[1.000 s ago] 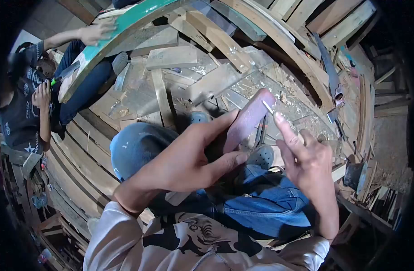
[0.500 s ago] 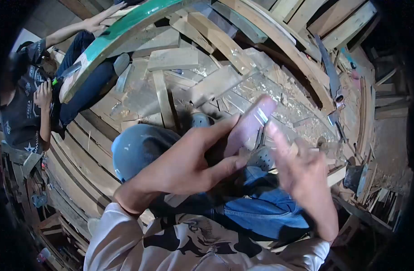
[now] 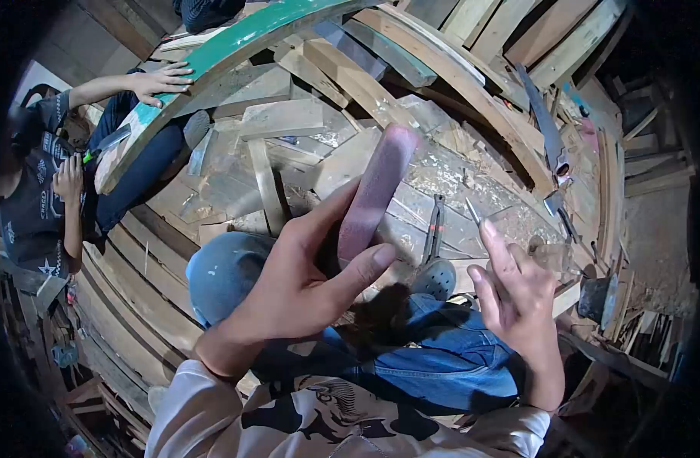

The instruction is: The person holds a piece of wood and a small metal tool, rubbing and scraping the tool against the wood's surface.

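The left hand [image 3: 304,282], over the person's own blue-jeaned knee [image 3: 227,271] and well to the right of a co-worker's hand [image 3: 163,80] resting on a green curved plank [image 3: 212,61], is closed around the lower part of a reddish-purple block [image 3: 376,191]. The thumb lies across the block's near face and the fingers are behind it. The block stands nearly upright, tilted a little to the right, with its rounded top clear of the hand and above the littered wooden planking [image 3: 289,122].

It looks like a sharpening stone: stiff, dense for its size, rough enough not to slip, and probably brittle if dropped on an edge. A grip low on the long sides, as here, leaves the upper face free.

Just right of the block, a pair of pliers [image 3: 434,229] lies on the boards, above a grey shoe [image 3: 435,276]. Further right, the right hand [image 3: 518,305] is mostly curled, its fingertips pinching a thin metal piece [image 3: 473,211], apart from the block. That piece looks light, rigid and easy to fumble. A handsaw [image 3: 548,130] lies on the boards at the far right.
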